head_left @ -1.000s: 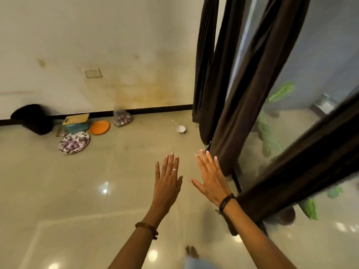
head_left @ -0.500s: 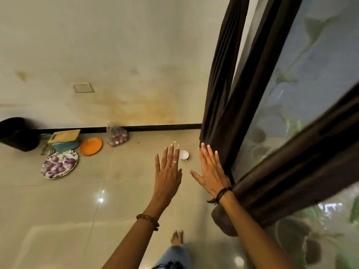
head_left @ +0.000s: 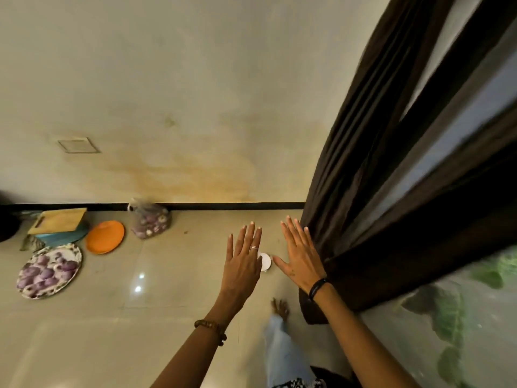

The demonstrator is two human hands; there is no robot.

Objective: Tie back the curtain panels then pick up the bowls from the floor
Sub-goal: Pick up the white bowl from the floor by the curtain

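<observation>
Currently both hands are out in front, flat, fingers straight, gripping nothing. Left hand (head_left: pixel 242 264) sits over the floor; right hand (head_left: pixel 300 256) is just beside the dark brown curtain panel (head_left: pixel 363 169), maybe brushing its edge, can't tell.

Curtain status: near panel (head_left: pixel 414 264) looks bunched low down by my right wrist, whether it's actually tied I can't tell. No tie-back visible. The far one hangs as loose folds down to the floor.

Bowls: only one I can see, a small white bowl (head_left: pixel 265 261) on the floor, mostly hidden between my two hands. My bare foot (head_left: pixel 279 308) is near it.

Risks from here, my read:
- Stepping forward to reach the curtain, I could kick or tread on the bowl. It's low, partly blocked by my own hands, right in the walking line.
- Curtain hem reaches the floor near the bowl. Sweeping fabric sideways could drag or tip it.
- Fabric looks heavy and slippery; gathering with flat palms won't hold it, folds will slide out unless I wrap my fingers round the bunch.
- Floor is glossy tile, so a bare foot on a fabric hem could slip.
- Clutter by the wall on the left (orange plate (head_left: pixel 105 236), patterned plate (head_left: pixel 49 271), cutting board (head_left: pixel 58 219), bag (head_left: pixel 151 221)) is well apart, low concern.
</observation>
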